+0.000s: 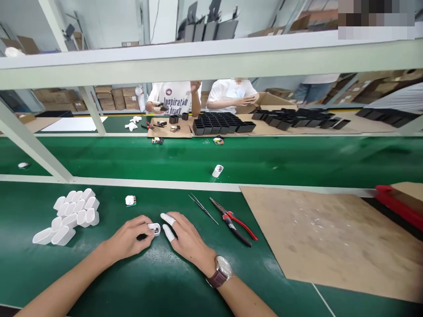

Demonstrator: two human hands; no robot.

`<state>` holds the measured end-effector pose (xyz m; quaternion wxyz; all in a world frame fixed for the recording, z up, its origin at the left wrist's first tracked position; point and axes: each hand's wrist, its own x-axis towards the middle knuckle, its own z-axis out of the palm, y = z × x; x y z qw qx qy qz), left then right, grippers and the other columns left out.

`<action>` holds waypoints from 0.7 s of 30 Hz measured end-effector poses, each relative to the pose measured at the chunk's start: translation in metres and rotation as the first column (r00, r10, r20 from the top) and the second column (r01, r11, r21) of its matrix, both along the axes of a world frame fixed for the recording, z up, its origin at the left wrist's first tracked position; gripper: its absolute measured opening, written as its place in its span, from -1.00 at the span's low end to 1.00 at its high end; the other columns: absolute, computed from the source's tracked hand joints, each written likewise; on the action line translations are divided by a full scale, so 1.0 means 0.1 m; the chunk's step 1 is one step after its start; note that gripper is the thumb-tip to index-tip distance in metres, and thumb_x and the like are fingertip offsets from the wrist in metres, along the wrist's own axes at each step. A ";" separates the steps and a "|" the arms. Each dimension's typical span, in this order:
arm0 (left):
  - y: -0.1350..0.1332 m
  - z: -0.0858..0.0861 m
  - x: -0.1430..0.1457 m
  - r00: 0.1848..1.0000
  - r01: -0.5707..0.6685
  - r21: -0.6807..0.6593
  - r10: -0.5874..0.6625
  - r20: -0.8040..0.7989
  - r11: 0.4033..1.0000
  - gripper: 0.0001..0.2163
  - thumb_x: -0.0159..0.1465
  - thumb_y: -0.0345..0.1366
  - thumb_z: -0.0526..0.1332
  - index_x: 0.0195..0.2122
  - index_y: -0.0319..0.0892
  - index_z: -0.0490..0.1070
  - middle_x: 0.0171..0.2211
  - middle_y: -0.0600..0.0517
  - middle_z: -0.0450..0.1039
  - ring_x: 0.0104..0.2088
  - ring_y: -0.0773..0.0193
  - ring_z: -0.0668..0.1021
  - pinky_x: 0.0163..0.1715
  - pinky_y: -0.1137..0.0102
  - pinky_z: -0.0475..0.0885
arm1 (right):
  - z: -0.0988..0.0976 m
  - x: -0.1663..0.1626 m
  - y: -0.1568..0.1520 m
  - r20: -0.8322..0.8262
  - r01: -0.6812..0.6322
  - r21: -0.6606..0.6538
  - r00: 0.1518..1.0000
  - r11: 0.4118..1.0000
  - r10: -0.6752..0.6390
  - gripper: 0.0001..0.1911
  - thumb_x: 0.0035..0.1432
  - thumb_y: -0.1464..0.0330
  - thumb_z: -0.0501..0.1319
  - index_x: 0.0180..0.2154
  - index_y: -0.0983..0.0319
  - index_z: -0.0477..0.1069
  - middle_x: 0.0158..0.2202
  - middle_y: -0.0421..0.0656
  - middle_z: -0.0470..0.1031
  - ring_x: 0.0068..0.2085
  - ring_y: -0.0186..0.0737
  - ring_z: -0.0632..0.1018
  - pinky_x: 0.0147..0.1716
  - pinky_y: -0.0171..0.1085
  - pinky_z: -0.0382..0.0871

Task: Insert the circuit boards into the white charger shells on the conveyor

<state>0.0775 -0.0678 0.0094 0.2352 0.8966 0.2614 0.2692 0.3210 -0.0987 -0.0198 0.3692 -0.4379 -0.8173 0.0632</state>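
My left hand [130, 238] rests on the green bench with its fingers curled round a small white plastic shell [154, 229]. My right hand [187, 240] lies just right of it, fingers stretched out, with white finger cots on two fingertips that touch the shell's right side. A watch sits on my right wrist. A stack of white shells [71, 215] lies to the left. One small white part [131, 200] lies just beyond my hands.
Tweezers [203, 209] and red-handled pliers [234, 221] lie right of my hands, beside a brown board [330, 237]. On the conveyor belt [280, 160] sits a white shell [217, 171]. Across it, two people in white shirts work by black trays [224, 123]. A metal shelf beam [211, 61] runs overhead.
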 end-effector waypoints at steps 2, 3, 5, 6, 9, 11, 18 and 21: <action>0.07 0.09 0.02 0.998 0.026 -0.053 -0.029 -0.056 0.998 -0.92 0.38 -0.41 0.21 -0.25 -0.13 0.46 -0.18 -0.04 0.53 -0.27 0.29 0.57 -0.28 0.40 0.48 | -0.02 0.01 0.02 0.053 0.028 0.045 0.998 0.999 -0.030 -0.54 0.41 0.50 0.09 0.29 0.19 0.25 0.05 0.02 0.50 0.00 0.00 0.56 0.00 0.06 0.59; 0.16 0.14 0.03 0.996 0.032 -0.063 -0.037 -0.084 0.998 -0.95 0.36 -0.41 0.23 -0.25 -0.13 0.46 -0.19 -0.03 0.53 -0.26 0.28 0.58 -0.26 0.40 0.48 | -0.02 0.01 0.03 0.076 0.043 0.060 0.996 0.997 -0.047 -0.56 0.40 0.51 0.10 0.27 0.21 0.27 0.04 0.02 0.50 -0.02 0.01 0.56 -0.02 0.06 0.59; 0.45 0.27 0.03 0.985 -0.044 -0.028 0.039 -0.167 0.999 -0.96 0.30 -0.38 0.28 -0.29 -0.12 0.46 -0.22 0.01 0.55 -0.24 0.26 0.60 -0.22 0.40 0.49 | -0.03 0.03 0.05 0.114 0.066 0.077 0.991 0.995 -0.075 -0.61 0.37 0.52 0.12 0.20 0.25 0.32 0.02 0.04 0.50 -0.04 0.01 0.56 -0.05 0.04 0.59; 0.66 0.34 0.01 0.971 -0.121 0.014 0.121 -0.206 0.993 -0.96 0.27 -0.37 0.30 -0.31 -0.12 0.45 -0.23 0.02 0.55 -0.23 0.25 0.60 -0.19 0.39 0.50 | -0.03 0.04 0.06 0.130 0.072 0.081 0.988 0.994 -0.082 -0.64 0.36 0.53 0.14 0.16 0.26 0.35 0.01 0.04 0.50 -0.05 0.00 0.56 -0.06 0.03 0.59; 1.38 0.56 -0.09 0.866 -0.404 0.161 0.433 -0.249 0.901 -0.97 0.22 -0.38 0.29 -0.34 -0.14 0.45 -0.23 -0.03 0.56 -0.23 0.17 0.61 -0.15 0.34 0.50 | -0.05 0.06 0.08 0.175 0.082 0.080 0.980 0.993 -0.095 -0.69 0.33 0.53 0.19 0.09 0.28 0.39 0.00 0.02 0.50 -0.06 -0.01 0.55 -0.07 0.01 0.57; 1.79 0.66 -0.21 0.776 -0.547 0.210 0.585 -0.236 0.811 -0.98 0.20 -0.40 0.27 -0.35 -0.18 0.45 -0.26 -0.10 0.56 -0.27 0.10 0.62 -0.20 0.29 0.49 | -0.06 0.07 0.09 0.200 0.088 0.079 0.974 0.993 -0.102 -0.71 0.32 0.53 0.20 0.06 0.29 0.40 0.00 0.02 0.49 -0.06 -0.01 0.54 -0.07 0.00 0.56; 1.81 0.74 -0.61 0.692 -0.619 0.254 0.669 -0.271 0.743 -0.72 0.30 -0.10 0.28 -0.15 -0.23 0.54 -0.15 -0.06 0.63 -0.06 0.01 0.63 -0.10 0.27 0.53 | 0.02 0.02 0.07 0.338 0.069 0.050 0.938 0.996 -0.082 -0.80 0.34 0.44 0.22 0.00 0.26 0.45 0.01 0.03 0.49 -0.04 0.02 0.49 -0.06 -0.01 0.50; 1.48 0.72 -0.96 0.726 -0.582 0.304 0.650 -0.226 0.755 -0.56 0.33 0.13 0.23 0.00 -0.11 0.53 0.02 0.08 0.56 0.07 -0.04 0.58 0.02 0.10 0.55 | 0.08 0.01 0.08 0.416 0.057 0.011 0.908 0.998 -0.056 -0.85 0.37 0.41 0.19 -0.06 0.28 0.48 0.03 0.05 0.48 -0.01 0.04 0.46 -0.04 -0.01 0.46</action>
